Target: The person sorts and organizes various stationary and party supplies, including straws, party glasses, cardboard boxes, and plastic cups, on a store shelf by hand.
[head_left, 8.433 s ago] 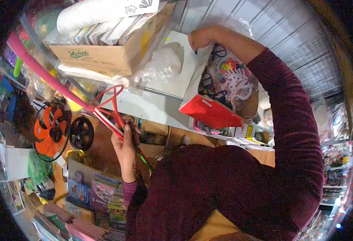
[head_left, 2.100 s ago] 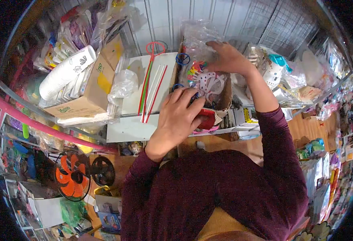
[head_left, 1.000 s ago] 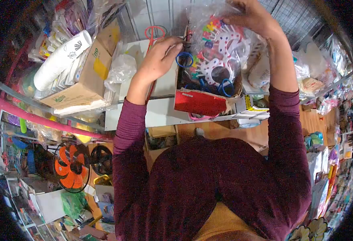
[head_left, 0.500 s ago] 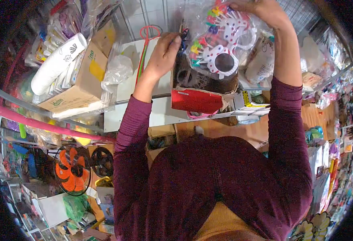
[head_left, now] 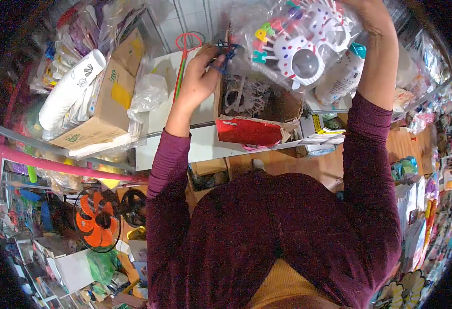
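White polka-dot party glasses with coloured letters along their tops sit inside a clear plastic bag. My right hand is closed on the bag's upper right, partly cut off by the frame edge. Below the bag is an open cardboard box with a red front. Dark novelty glasses in clear wrapping lie inside the box. At the box's back left corner, my left hand has its fingers curled around a thin dark blue piece, whose kind I cannot make out.
A stack of white paper cups leans on a cardboard carton at the left. Crumpled plastic and a red-and-green looped stick lie between the carton and my left hand. An orange fan stands lower left.
My right hand has shifted right with the bagged glasses, uncovering more of the box's inside. The left hand has moved slightly left and down, and the blue piece shows more clearly beside its fingers.
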The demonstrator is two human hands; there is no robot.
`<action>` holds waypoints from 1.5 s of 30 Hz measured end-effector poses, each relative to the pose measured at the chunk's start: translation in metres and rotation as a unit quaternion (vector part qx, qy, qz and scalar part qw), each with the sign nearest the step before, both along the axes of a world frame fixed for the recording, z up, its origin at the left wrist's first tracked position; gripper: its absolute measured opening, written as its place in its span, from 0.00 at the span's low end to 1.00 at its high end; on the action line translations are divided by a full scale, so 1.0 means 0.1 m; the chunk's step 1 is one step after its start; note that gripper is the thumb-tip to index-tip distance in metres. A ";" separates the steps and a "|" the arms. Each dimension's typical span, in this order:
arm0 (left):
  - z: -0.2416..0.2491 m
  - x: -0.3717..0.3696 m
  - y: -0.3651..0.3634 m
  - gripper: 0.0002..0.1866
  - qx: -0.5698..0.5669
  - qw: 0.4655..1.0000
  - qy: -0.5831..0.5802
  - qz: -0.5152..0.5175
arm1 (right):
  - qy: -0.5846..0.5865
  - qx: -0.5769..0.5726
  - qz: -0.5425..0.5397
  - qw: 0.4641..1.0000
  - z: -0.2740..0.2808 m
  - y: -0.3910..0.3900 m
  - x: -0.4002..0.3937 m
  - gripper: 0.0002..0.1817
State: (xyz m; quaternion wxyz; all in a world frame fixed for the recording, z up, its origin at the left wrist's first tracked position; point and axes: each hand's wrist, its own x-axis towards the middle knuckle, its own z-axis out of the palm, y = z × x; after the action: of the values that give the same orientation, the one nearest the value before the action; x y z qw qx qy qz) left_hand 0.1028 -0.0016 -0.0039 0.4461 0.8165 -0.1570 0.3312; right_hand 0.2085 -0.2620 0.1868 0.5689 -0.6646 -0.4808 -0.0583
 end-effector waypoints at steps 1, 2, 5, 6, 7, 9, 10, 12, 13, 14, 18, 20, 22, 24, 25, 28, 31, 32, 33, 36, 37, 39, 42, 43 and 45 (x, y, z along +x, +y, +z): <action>-0.04 0.00 0.03 0.11 0.002 1.000 -0.007 -0.009 | 0.001 0.001 -0.002 1.000 0.00 -0.05 0.06 0.14; -0.06 0.01 0.05 0.13 0.003 1.000 -0.014 -0.017 | -0.005 0.022 0.003 1.000 0.01 -0.13 0.15 0.15; 0.02 -0.08 0.00 0.14 0.017 0.999 0.027 -0.007 | 0.008 0.100 -0.003 0.995 0.01 -0.18 0.16 0.16; 0.05 -0.10 -0.01 0.14 0.018 0.999 0.028 -0.009 | -0.016 0.078 -0.008 0.997 0.04 -0.21 0.19 0.17; 0.06 -0.12 -0.01 0.14 0.028 0.999 0.042 -0.017 | -0.040 0.057 -0.012 0.998 0.06 -0.25 0.23 0.17; 0.06 -0.13 0.01 0.14 0.039 0.997 0.056 -0.025 | -0.045 0.050 -0.008 0.998 0.07 -0.31 0.27 0.19; 0.04 -0.13 0.02 0.14 0.057 0.997 0.051 -0.027 | -0.029 0.073 -0.018 0.997 0.07 -0.30 0.23 0.19; 0.05 -0.14 0.06 0.14 0.076 0.996 0.044 -0.029 | -0.015 0.097 -0.026 0.995 0.08 -0.31 0.23 0.19; 0.07 -0.15 0.09 0.14 0.125 0.990 0.050 -0.047 | -0.020 0.100 -0.024 0.994 0.08 -0.35 0.29 0.19; 0.09 -0.17 0.11 0.14 0.174 0.981 0.055 -0.065 | -0.025 0.104 -0.022 0.994 0.08 -0.37 0.32 0.19; 0.25 -0.35 0.05 0.14 0.257 0.957 0.080 -0.103 | -0.036 0.111 -0.035 0.993 0.12 -0.42 0.34 0.19; 0.27 -0.39 0.03 0.14 0.250 0.962 0.070 -0.088 | -0.048 0.082 -0.044 0.995 0.13 -0.57 0.57 0.18; 0.29 -0.39 0.00 0.13 0.243 0.965 0.058 -0.074 | -0.009 0.107 -0.022 0.994 0.12 -0.39 0.30 0.16; 0.32 -0.35 -0.04 0.16 0.014 0.998 0.065 -0.008 | -0.004 0.123 -0.038 0.992 0.10 -0.38 0.35 0.12; 0.34 -0.35 -0.06 0.16 0.013 0.998 0.062 -0.007 | -0.006 0.123 -0.037 0.992 0.07 -0.38 0.42 0.12; 0.39 -0.32 -0.13 0.18 -0.201 0.970 0.095 -0.096 | 0.062 0.159 -0.013 0.985 -0.02 -0.25 0.45 0.11; 0.43 -0.21 -0.19 0.23 -0.170 0.960 0.159 -0.155 | 0.094 0.211 -0.053 0.972 -0.09 -0.01 0.37 0.14; 0.47 -0.22 -0.23 0.23 -0.167 0.960 0.150 -0.170 | 0.129 0.202 0.011 0.971 -0.09 0.04 0.31 0.16; 0.51 -0.22 -0.25 0.24 -0.165 0.958 0.140 -0.186 | 0.126 0.202 0.013 0.971 -0.08 0.07 0.29 0.16; 0.35 -0.05 -0.14 0.27 -0.171 0.961 0.146 -0.159 | 0.142 0.187 0.060 0.970 -0.09 0.14 0.24 0.16; 0.33 -0.03 -0.14 0.27 -0.189 0.962 0.126 -0.153 | 0.141 0.187 0.061 0.970 -0.10 0.10 0.33 0.16; 0.34 -0.06 -0.15 0.28 -0.217 0.959 0.127 -0.133 | 0.096 0.125 0.060 0.986 -0.11 -0.01 0.51 0.15; 0.32 -0.06 -0.17 0.30 -0.255 0.954 0.111 -0.109 | 0.100 0.151 0.044 0.982 -0.11 -0.04 0.47 0.15; 0.30 -0.05 -0.16 0.30 -0.265 0.954 0.094 -0.104 | 0.100 0.152 0.043 0.982 -0.10 -0.03 0.41 0.15; 0.28 -0.03 -0.10 0.29 -0.226 0.962 0.113 -0.102 | 0.049 0.127 0.044 0.990 -0.07 -0.02 0.31 0.17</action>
State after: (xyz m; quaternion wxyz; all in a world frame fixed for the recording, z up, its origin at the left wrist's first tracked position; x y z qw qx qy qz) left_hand 0.1002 -0.0113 0.0239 0.6654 0.7061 -0.1090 0.2164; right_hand 0.2396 -0.2645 0.1795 0.6737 -0.5668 -0.4702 -0.0616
